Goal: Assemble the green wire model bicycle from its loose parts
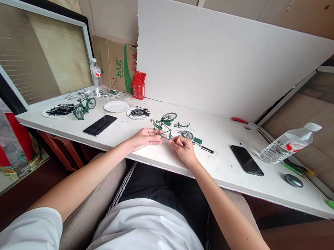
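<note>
A partly built green model bicycle [165, 132], with one wheel [169, 117] on its far end, is between my hands. My left hand [147, 139] holds its frame at the left side, thumb above and fingers below. At the frame's near right end is my right hand [183, 148], closed in a pinch. A thin dark rod [186, 146] sticks out of that hand; its tip is too small to make out. Just beyond the right hand lie a loose wheel [187, 134], a green part like handlebars [182, 125], a green flat piece [197, 140] and a black strip [207, 149].
On the left stand a finished green model bicycle [84, 105], a plate of black parts [59, 110], a white plate [116, 106], a smaller plate of parts [138, 113] and a phone [100, 125]. To the right are another phone [247, 160], a water bottle [290, 143] and a dark oval object [294, 180].
</note>
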`<state>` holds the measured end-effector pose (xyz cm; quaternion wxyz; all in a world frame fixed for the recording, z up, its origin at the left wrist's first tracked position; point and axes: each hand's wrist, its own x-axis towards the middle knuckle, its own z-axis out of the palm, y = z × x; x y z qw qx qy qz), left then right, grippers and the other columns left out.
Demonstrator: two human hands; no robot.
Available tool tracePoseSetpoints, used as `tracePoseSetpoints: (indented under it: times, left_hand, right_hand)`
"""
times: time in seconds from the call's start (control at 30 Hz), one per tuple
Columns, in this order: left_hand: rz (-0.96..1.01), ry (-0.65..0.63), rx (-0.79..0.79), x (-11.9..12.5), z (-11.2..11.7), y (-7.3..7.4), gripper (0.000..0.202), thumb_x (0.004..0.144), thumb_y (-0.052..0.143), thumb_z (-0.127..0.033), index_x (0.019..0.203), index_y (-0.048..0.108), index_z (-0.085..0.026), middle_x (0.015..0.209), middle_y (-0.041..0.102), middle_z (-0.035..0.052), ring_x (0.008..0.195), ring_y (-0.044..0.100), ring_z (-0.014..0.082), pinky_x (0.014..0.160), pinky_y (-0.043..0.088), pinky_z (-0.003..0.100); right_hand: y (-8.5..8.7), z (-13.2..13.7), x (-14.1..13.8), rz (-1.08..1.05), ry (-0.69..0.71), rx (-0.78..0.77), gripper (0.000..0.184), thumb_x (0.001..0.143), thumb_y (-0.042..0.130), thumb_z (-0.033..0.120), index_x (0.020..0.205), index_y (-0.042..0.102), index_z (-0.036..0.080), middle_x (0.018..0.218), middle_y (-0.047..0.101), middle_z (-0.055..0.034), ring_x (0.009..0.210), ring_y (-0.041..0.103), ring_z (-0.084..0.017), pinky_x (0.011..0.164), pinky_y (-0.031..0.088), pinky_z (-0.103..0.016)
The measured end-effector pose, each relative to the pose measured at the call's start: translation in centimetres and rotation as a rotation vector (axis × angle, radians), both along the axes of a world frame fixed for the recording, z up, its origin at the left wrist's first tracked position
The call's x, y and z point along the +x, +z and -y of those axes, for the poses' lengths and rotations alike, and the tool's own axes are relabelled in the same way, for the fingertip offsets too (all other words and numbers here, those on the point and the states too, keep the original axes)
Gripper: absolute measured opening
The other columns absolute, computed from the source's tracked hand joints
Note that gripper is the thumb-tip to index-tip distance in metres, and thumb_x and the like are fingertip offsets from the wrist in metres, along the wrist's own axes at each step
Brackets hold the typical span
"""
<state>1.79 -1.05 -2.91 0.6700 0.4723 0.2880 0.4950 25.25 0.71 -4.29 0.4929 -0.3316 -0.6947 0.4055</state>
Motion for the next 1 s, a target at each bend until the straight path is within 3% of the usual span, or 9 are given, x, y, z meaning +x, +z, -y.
tracePoseSetpoints:
  times: [0.33,0.63,0.9,1.0]
  left_hand:
    - [-0.003,0.009,0.009,0.0,-0.1,-0.3,0.037,0.083,0.089,-0.022,0.115,0.075,-0.010,0.128,0.076,0.0191,0.122,0.073,0.0319,0.119,0.047,0.054]
    - [-0.007,0.027,-0.013,0.1,-0.1,-0.2,0.035,0.083,0.089,-0.022,0.113,0.076,-0.009,0.123,0.078,0.0189,0.113,0.076,0.0293,0.117,0.049,0.054]
    - [0.032,0.045,-0.035,0.0,-0.3,-0.5,0.031,0.085,0.087,-0.023,0.111,0.074,-0.011,0.126,0.077,0.0197,0.116,0.076,0.0304,0.117,0.050,0.053]
    - [0.060,0.051,-0.045,-0.1,-0.5,-0.6,0.028,0.087,0.085,-0.023,0.110,0.073,-0.011,0.125,0.077,0.0204,0.115,0.076,0.0302,0.117,0.050,0.053]
  right_hand:
    - [0.0,0.0,0.0,0.023,-0.004,0.010,0.056,0.085,0.075,0.038,0.063,0.025,0.024,0.079,0.063,-0.0030,0.084,0.060,-0.021,0.082,0.044,-0.036]
    - [0.7,0.6,-0.1,0.091,0.016,0.003,0.059,0.085,0.076,0.043,0.063,0.024,0.024,0.078,0.064,-0.0032,0.084,0.063,-0.022,0.083,0.047,-0.036]
    - [1.1,1.3,-0.3,0.237,-0.101,0.286,0.049,0.092,0.068,0.039,0.064,0.030,0.024,0.067,0.049,-0.0005,0.075,0.046,-0.021,0.098,0.043,-0.044]
    - [1.4,1.6,-0.4,0.256,-0.077,0.299,0.050,0.094,0.068,0.041,0.064,0.032,0.024,0.064,0.045,-0.0003,0.073,0.042,-0.022,0.097,0.043,-0.045]
